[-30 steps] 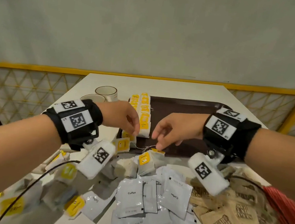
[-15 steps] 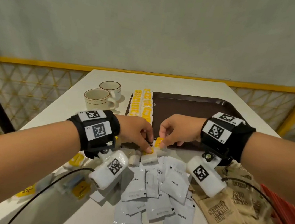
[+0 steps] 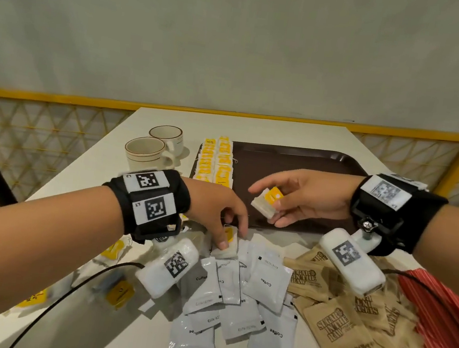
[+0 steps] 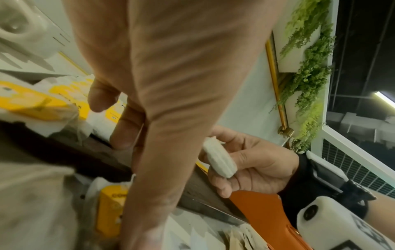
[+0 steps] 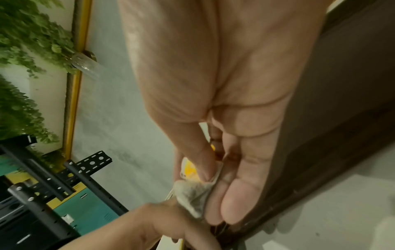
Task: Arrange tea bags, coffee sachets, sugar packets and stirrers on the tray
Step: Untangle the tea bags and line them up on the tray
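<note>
From the head view, the right hand (image 3: 304, 202) hangs over the near edge of the brown tray (image 3: 296, 159) with a tea bag (image 3: 266, 203) pinched between thumb and fingers, its yellow tag facing up. The two rows of tea bags already laid down (image 3: 216, 162) run along the tray's left edge, front to back, so the held bag lies to the right of the rows' near end. Its next place is, I judge, up and leftward from the fingers, and the right hand is the nearer one for that. The left hand (image 3: 218, 216) is low on the worktop (image 3: 102, 167) just off the tray's near edge, fingers curled down onto another tea bag (image 3: 227, 244) at the top of the coffee sachets (image 3: 263, 285). Brown sugar packets (image 3: 334, 325) and red stirrers (image 3: 446, 325) lie toward the worktop's right edge, two cups (image 3: 150, 152) beyond the tray's left edge.

From the left wrist, the left hand's fingertips (image 4: 123, 135) point down toward the yellow-tagged bags; whether they grip yet I cannot tell. The right hand (image 4: 252, 165) shows beyond, curled round its white bag (image 4: 220, 160).

From the right wrist, the thumb (image 5: 203, 162) presses the bag (image 5: 192, 192) against the fingers, the tray's dark rim (image 5: 320, 160) close beside.
</note>
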Demonstrator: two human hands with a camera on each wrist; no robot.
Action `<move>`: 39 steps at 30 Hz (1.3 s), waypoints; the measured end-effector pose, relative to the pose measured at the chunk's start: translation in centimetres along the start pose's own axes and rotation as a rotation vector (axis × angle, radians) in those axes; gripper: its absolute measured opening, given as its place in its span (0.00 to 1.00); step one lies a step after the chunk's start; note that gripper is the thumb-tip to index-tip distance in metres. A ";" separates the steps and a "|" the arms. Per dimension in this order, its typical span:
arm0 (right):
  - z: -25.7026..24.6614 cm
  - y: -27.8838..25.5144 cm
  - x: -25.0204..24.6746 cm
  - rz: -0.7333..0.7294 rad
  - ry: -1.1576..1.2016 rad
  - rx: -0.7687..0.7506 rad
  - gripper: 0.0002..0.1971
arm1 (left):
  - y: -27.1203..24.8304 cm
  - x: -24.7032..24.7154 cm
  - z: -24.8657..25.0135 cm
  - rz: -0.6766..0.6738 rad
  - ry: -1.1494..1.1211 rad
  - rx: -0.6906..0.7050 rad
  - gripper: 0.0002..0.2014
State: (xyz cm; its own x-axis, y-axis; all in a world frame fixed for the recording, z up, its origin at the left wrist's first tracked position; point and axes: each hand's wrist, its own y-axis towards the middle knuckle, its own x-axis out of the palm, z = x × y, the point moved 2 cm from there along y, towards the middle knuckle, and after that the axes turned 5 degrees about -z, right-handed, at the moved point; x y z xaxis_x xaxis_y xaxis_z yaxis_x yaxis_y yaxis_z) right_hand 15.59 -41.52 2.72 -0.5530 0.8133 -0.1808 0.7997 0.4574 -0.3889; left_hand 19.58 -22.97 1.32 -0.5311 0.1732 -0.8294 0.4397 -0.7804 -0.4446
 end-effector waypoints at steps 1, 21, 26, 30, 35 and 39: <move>0.0 -0.1 0.1 -0.013 0.005 -0.001 0.20 | 0.1 0.0 0.1 -0.009 0.013 0.004 0.16; 0.0 0.2 -0.5 0.280 -0.172 -0.055 0.07 | -1.3 -4.3 -1.9 0.241 -0.205 -0.109 0.13; -0.6 0.4 -0.5 0.388 -0.194 -0.231 0.09 | -1.0 -4.7 -3.0 0.311 -0.223 -0.169 0.14; -0.5 0.7 -0.7 0.328 -0.068 -0.225 0.05 | -0.6 -4.8 -3.0 0.371 -0.361 -0.167 0.12; 0.1 1.1 -0.8 0.265 0.028 -0.134 0.09 | 0.2 -4.4 -3.1 0.367 -0.364 -0.164 0.14; 0.4 1.1 -0.4 0.204 -0.068 -0.067 0.14 | 0.4 -3.9 -3.4 0.335 -0.331 -0.156 0.15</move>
State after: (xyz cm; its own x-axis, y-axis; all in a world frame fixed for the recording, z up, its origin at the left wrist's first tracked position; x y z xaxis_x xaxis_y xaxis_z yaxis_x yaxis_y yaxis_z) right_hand 16.61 -41.52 2.03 -0.3910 0.8662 -0.3112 0.9091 0.3106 -0.2777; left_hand 24.30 -21.99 3.26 -0.5328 -0.2915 -0.7944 0.7153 -0.6568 -0.2387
